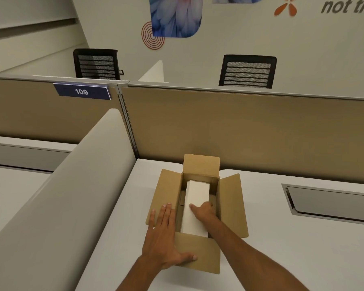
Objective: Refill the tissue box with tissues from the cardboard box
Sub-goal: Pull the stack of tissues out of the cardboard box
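A brown cardboard box (233, 204) stands on the white desk with all its flaps spread open. Inside it lies a long white stack of tissues (197, 194). My right hand (203, 212) reaches down into the box, its fingers curled around the right side of the stack and its thumb on top. My left hand (164, 234) lies flat with spread fingers on the box's left flap, its thumb over the near flap. No tissue box is in view.
A rounded white divider (76, 185) runs along the left of the desk (292, 248). A tan partition (240, 127) with a "109" sign (82, 91) closes the back. A grey cable hatch (332, 201) sits at the right. Two black chairs stand beyond.
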The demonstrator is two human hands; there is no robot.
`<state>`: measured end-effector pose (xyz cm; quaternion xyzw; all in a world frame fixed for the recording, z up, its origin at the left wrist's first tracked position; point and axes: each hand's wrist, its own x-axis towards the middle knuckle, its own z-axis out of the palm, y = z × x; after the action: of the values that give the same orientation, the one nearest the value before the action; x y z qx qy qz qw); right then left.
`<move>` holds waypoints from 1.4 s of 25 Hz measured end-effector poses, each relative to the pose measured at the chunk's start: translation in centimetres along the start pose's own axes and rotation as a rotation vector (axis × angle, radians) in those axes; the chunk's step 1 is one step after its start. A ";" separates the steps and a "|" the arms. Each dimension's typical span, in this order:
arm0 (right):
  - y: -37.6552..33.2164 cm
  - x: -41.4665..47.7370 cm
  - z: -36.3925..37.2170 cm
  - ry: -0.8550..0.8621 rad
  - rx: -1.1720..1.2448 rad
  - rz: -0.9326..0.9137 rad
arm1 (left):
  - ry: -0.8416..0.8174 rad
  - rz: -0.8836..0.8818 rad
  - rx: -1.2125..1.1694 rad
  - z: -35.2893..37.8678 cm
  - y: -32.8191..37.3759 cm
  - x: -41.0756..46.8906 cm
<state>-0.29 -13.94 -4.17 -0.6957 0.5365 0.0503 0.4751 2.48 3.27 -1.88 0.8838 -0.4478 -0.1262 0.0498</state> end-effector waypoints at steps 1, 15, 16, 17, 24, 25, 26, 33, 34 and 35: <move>0.0 0.0 0.0 -0.018 0.048 0.028 | 0.001 -0.001 -0.002 0.1 0.0 0.0; 0.2 1.4 -1.8 -0.212 0.383 0.263 | -0.033 -0.055 0.056 0.1 0.1 0.1; 0.2 1.4 -1.9 -0.230 0.385 0.272 | -0.036 -0.062 0.073 0.0 0.1 0.1; 0.2 1.3 -2.0 -0.247 0.395 0.274 | -0.042 -0.068 0.084 -0.1 0.1 0.1; 0.5 0.8 -2.1 -0.295 0.482 0.260 | -0.072 -0.100 0.096 -0.5 0.8 -0.1; 0.5 0.7 -2.1 -0.302 0.506 0.265 | -0.076 -0.103 0.102 -0.6 0.8 -0.1; 0.4 0.5 -2.2 -0.311 0.529 0.271 | -0.080 -0.105 0.106 -0.7 0.9 -0.1; -0.4 -0.7 -2.7 -0.334 0.645 0.273 | -0.102 -0.129 0.110 -1.1 1.2 -0.2; -0.6 -1.0 -2.9 -0.337 0.653 0.261 | -0.106 -0.137 0.103 -1.1 1.2 -0.2; -0.8 -1.2 -3.1 -0.343 0.660 0.245 | -0.109 -0.145 0.099 -1.1 1.3 -0.2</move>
<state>-1.54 -15.37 -1.30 -0.4179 0.5158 0.0468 0.7465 1.64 2.67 -0.57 0.9069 -0.3906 -0.1553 -0.0275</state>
